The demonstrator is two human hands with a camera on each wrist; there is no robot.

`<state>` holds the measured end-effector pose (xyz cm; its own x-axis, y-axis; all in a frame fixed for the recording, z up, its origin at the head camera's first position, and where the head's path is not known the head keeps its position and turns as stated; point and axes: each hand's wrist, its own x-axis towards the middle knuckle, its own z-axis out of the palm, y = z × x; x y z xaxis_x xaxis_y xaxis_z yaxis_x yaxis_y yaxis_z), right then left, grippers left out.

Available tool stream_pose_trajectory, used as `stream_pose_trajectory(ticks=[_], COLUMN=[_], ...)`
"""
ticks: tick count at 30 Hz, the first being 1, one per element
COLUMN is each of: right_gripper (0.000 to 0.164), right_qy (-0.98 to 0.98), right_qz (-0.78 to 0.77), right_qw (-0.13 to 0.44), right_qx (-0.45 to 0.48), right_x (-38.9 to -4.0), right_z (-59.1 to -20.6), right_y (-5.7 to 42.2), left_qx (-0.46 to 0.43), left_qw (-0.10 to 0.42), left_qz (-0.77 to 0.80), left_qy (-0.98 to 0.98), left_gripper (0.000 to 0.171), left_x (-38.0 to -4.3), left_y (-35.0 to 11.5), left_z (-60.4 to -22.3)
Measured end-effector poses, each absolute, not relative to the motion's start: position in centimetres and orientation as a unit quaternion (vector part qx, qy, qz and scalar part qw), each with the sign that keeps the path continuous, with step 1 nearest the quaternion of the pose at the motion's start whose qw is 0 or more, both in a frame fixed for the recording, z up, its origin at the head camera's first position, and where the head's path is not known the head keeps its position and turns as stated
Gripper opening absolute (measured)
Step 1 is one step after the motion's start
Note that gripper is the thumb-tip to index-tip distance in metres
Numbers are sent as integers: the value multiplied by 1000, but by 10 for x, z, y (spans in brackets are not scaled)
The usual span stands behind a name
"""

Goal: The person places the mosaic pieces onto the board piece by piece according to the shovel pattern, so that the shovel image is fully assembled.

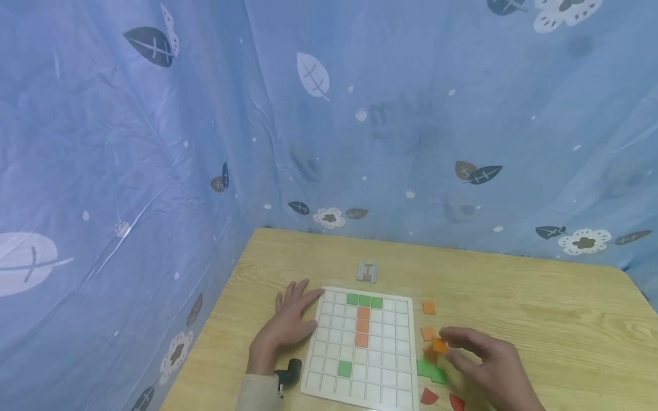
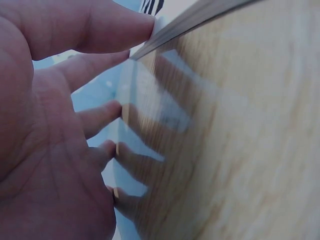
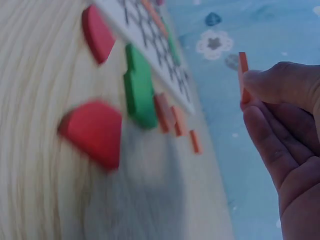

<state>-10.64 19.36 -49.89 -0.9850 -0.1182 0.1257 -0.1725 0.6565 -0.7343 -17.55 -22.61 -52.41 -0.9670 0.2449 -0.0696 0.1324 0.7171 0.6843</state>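
Note:
A white grid board (image 1: 329, 348) lies on the table, with several green and orange square tiles set in its cells. Three green tiles (image 1: 364, 300) form a row near its far edge, and three orange tiles (image 1: 362, 326) run down below them. One green tile (image 1: 344, 369) sits alone lower down. My left hand (image 1: 288, 325) rests at the board's left edge, thumb and forefinger touching it, fingers extended. Off the board's right side, my right hand (image 1: 490, 362) pinches an orange square tile (image 3: 243, 75) between thumb and fingers, raised above the table.
Right of the board lie loose orange tiles (image 1: 429, 308), green pieces (image 1: 430, 371) and red quarter-round pieces (image 1: 429, 396). A small patterned card (image 1: 367, 272) lies beyond the board. Blue printed cloth (image 1: 385, 142) hangs behind and to the left of the wooden table (image 1: 514, 297).

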Motion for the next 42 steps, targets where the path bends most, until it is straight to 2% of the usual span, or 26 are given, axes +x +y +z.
stream_pose_trajectory(ticks=[6,15,22,35,42], right_gripper=[37,40,42,37,38], right_qy=[-913,-907,-896,-882,-869], right_qz=[399,395,405,434,451], right_qw=[44,102,121,75,74], right_qx=[76,104,132,165,189], right_x=[-102,-103,-104,-111,-115], right_z=[-491,-486,-482,-482,-489], right_y=[181,169,154,114,99], left_qx=[102,96,93,92,95], left_qw=[80,83,82,83,84], left_qz=[359,357,360,359,362], left_qy=[924,925,925,925,924], left_gripper=[78,79,78,77,78], left_x=[-174,-176,-176,-176,-175], left_y=[-226,-226,-227,-227,-227], left_z=[-524,-522,-523,-526,-524])
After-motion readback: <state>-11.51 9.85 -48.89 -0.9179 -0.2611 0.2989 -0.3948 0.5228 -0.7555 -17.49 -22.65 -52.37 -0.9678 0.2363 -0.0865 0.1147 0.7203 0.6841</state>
